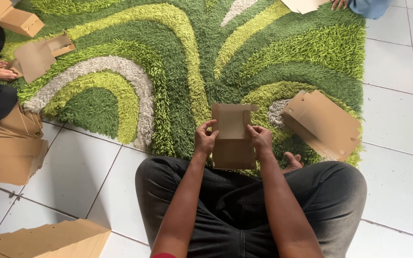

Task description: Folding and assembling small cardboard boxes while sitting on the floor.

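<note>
Cardboard box blank is pinched at both side flaps by left hand and right hand above the green rug; flaps could be creased crooked if squeezed unevenly.

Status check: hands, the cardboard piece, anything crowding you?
Left hand and right hand grip cardboard box blank, flaps half folded. Flat blank beside, apart.

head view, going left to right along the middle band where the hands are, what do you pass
stack of flat cardboard sheets → left hand → small cardboard box being folded → right hand → flat cardboard blank on the rug → white tile floor
</note>
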